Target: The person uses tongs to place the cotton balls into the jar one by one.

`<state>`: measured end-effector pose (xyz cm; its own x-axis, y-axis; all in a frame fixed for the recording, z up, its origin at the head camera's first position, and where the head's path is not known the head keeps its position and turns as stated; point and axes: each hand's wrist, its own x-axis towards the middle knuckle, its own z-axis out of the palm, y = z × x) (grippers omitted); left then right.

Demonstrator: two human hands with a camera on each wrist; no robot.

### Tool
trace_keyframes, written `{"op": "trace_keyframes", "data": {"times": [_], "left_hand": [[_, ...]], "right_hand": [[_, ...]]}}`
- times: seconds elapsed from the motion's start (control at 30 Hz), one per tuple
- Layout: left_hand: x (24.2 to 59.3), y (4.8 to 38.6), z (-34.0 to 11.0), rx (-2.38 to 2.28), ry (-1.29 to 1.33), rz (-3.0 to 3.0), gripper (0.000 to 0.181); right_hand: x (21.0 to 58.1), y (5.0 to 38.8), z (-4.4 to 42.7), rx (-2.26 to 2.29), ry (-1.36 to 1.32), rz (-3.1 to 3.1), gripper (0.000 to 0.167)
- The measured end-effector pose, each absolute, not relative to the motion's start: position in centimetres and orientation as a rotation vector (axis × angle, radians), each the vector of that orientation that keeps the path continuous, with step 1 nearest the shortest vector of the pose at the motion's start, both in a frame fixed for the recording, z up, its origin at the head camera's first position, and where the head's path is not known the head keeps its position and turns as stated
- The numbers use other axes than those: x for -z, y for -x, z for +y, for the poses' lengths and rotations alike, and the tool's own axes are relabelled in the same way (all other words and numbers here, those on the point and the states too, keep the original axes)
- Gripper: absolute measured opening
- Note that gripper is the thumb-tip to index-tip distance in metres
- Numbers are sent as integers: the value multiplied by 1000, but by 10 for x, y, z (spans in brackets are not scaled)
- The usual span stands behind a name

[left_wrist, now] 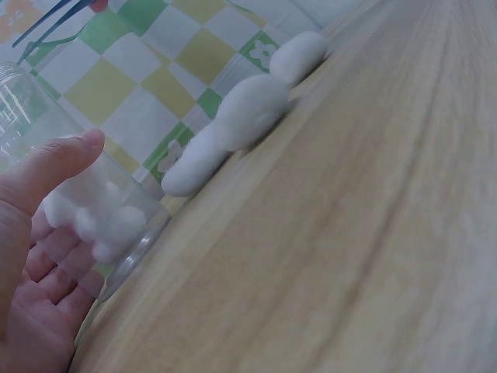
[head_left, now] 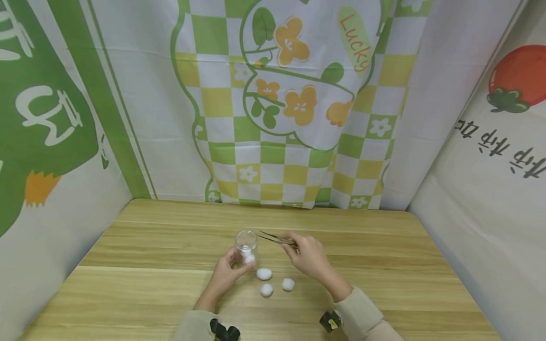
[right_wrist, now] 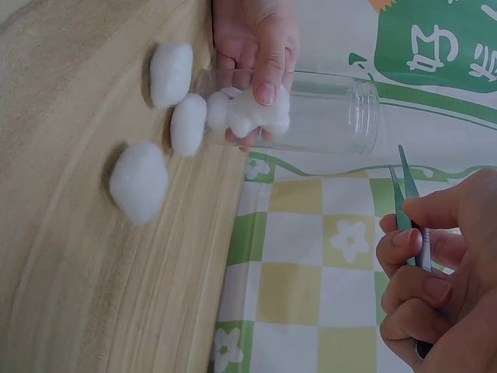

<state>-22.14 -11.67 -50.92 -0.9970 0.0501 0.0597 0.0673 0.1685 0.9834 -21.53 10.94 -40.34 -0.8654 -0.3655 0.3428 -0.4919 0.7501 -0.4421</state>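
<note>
My left hand grips a clear jar that stands upright on the table, thumb on one side and fingers round the other. Inside, several white cotton balls lie in the lower part; no lid is on its mouth. My right hand pinches a pair of tweezers, its tips apart with nothing between them, beside the jar's rim. On the table to the right of the jar lie three loose cotton balls: one near the jar, one closer to me, one farther right.
The wooden table reaches back to a checked curtain. Printed cloth walls stand at the left and right sides. A black wrist camera sits at the right sleeve, another at the left.
</note>
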Motion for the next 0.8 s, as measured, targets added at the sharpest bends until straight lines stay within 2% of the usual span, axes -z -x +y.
{"op": "trace_keyframes", "data": {"times": [0.8], "left_hand": [[507, 219, -117, 2018, 123, -2392, 59]], "right_hand": [[415, 214, 126, -787, -687, -2713, 17]]}}
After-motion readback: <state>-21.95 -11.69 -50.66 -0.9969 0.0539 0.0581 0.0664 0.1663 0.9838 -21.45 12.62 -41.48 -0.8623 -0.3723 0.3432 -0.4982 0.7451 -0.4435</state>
